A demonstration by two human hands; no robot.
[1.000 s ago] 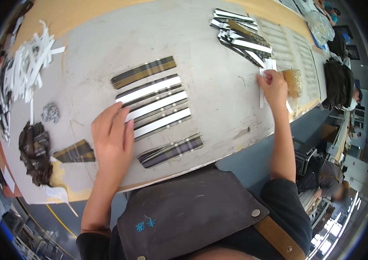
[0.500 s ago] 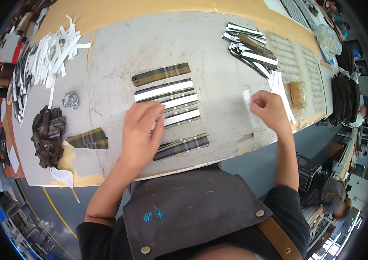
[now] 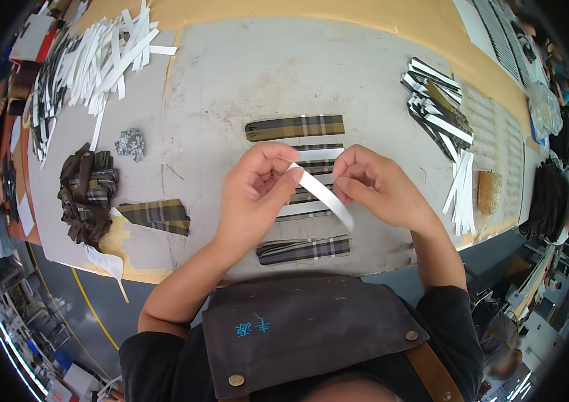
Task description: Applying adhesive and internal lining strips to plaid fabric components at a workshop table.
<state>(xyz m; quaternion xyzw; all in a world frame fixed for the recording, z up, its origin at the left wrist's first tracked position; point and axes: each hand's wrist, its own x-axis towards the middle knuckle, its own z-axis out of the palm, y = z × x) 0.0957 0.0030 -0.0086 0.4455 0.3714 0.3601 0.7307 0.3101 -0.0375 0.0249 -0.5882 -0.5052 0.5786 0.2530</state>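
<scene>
My left hand (image 3: 258, 191) pinches one end of a white strip (image 3: 321, 194) between thumb and fingers. The strip's other end hangs free, bending down to the right. Close to the strip, my right hand (image 3: 378, 187) has thumb and fingers drawn together; what they hold, if anything, is hidden. Under both hands lie plaid fabric strips in a row, several bearing white strips. The farthest, a brown plaid strip (image 3: 294, 127), shows no white on it. Nearest me lies a stack of dark plaid strips (image 3: 304, 250).
White strips (image 3: 113, 60) are heaped at far left, above a crumpled grey ball (image 3: 130, 145), bundled dark fabric (image 3: 89, 194) and folded plaid pieces (image 3: 157, 216). On the right are plaid-and-white strips (image 3: 438, 110), loose white strips (image 3: 460, 194) and a tan block (image 3: 489, 192).
My right hand has come left from beside the loose white strips to meet my left hand. The white strip, earlier by my right hand, is now in my left. The view has shifted.
</scene>
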